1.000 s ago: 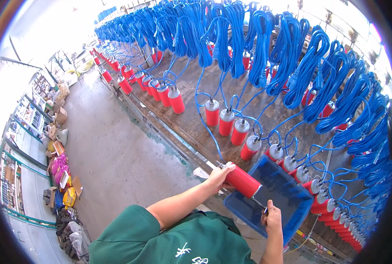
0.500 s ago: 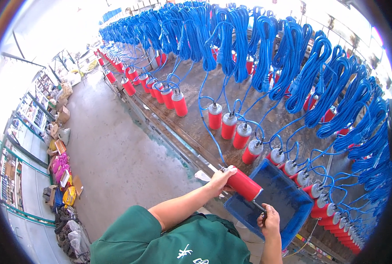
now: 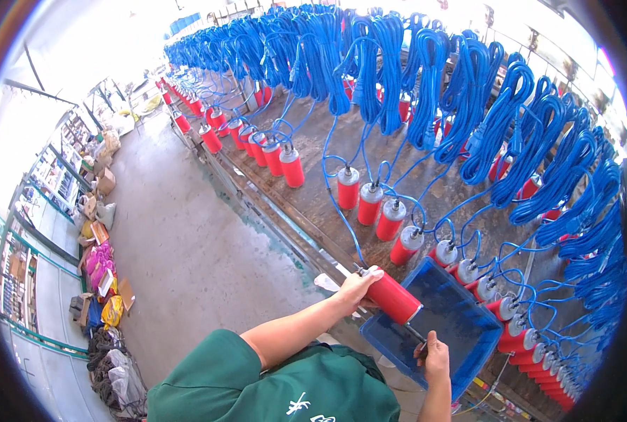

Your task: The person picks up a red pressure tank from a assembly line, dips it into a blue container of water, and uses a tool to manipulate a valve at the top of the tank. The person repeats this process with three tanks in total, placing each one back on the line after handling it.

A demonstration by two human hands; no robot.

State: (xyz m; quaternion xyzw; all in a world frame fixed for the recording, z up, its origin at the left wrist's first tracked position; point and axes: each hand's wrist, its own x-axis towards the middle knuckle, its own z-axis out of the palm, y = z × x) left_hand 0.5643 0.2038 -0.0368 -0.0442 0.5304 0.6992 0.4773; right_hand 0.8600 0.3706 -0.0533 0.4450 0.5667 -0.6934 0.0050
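A red cylinder (image 3: 395,297) with a blue cord at its upper end lies tilted in my left hand (image 3: 359,287), whose fingers wrap its corded end. At the cylinder's lower right end, the thin metal shaft of a screwdriver-like tool (image 3: 414,332) meets the end face. My right hand (image 3: 436,357) is closed around the tool's dark handle; the tip is hidden. Beneath both hands stands a blue plastic bin (image 3: 480,355), with the cylinder above its near left part.
Several red cylinders with grey caps (image 3: 369,202) stand in a row along the workbench (image 3: 313,190). Blue cord bundles (image 3: 433,84) hang behind them. Bags and boxes (image 3: 102,267) line the shelving at the left, across the grey floor (image 3: 180,232).
The view has shifted slightly. My right hand's fingers have changed position a little on the tool handle. The cylinder stays in my left hand at much the same tilt.
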